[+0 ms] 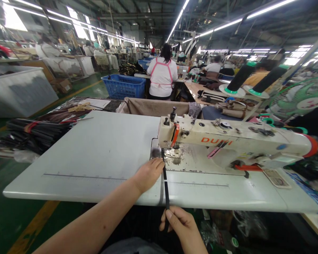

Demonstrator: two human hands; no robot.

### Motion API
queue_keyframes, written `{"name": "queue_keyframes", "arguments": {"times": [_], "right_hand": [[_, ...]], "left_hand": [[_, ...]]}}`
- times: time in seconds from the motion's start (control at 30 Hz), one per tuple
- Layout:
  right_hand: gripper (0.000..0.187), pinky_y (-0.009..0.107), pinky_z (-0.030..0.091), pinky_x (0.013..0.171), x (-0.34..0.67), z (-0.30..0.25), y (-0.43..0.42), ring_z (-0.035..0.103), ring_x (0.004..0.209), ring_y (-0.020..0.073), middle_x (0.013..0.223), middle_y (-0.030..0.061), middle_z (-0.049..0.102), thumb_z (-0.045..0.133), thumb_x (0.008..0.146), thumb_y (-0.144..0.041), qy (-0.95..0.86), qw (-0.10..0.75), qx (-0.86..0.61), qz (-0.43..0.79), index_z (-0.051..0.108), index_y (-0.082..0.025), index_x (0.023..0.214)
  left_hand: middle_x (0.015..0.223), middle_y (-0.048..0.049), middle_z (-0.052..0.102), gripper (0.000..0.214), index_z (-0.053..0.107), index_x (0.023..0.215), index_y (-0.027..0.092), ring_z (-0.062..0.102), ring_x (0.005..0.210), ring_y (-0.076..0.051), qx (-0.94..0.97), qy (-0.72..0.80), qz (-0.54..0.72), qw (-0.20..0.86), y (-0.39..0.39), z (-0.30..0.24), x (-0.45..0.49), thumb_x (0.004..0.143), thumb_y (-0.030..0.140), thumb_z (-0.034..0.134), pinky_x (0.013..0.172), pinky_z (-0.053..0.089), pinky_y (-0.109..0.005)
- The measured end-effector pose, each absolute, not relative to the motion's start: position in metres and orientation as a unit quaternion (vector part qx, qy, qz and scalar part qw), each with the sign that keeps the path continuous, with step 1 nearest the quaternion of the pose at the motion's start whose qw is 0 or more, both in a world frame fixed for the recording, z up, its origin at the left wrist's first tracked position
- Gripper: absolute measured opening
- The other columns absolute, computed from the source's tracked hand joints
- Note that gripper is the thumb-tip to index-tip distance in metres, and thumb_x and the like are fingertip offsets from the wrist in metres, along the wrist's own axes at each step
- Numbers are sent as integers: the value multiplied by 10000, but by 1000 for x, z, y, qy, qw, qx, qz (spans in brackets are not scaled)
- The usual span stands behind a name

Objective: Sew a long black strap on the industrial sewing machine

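A narrow black fabric strip (166, 194) runs from under the needle area of a white sewing machine (201, 135) down past the table's front edge. My left hand (149, 173) lies on the table just before the presser foot, its fingers bent together on the strip's upper part. Below the table edge my right hand (180, 221) pinches the lower part of the strip between thumb and fingers. A small light mark crosses the strip between my hands. The worn metal needle plate (172, 152) is beside my left fingertips.
The pale sewing table (95, 148) carries a printed ruler line. Bundled black strips (39, 135) lie off its left side. A fabric-lined bin (153, 107) and a blue basket (125, 86) stand beyond, near a seated person (163, 76). Thread cones (237, 79) and a green fan (304, 100) are right.
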State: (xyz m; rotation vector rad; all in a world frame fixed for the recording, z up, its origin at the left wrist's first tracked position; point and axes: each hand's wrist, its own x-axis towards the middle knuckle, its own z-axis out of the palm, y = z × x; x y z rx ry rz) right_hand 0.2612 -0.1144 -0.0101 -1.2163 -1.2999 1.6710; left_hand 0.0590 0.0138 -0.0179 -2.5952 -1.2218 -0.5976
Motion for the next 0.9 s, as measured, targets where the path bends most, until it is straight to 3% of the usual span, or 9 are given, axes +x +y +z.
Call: {"name": "queue_keyframes", "arguments": {"times": [0.33,0.9], "right_hand": [[513,278,394,620,262,-10,-111,550,602,152,641,40,735,671,904,-665,-494,342,-462,652,756,-192,725],[508,249,405,605,262,-11,-109,597,588,144,630,55,761,701,890,-666,-476,353,-441,674,809,-184,774]], "left_hand": [[1241,-136,685,141,632,1112,143,671,1173,-261,-872,-422,-228,93,13,-17,59,1027,129,520,1065,572,-412],[1270,-131,683,235,636,1201,104,636,1256,-263,-874,-427,-200,120,15,-18,64,997,98,520,1210,457,-401]]}}
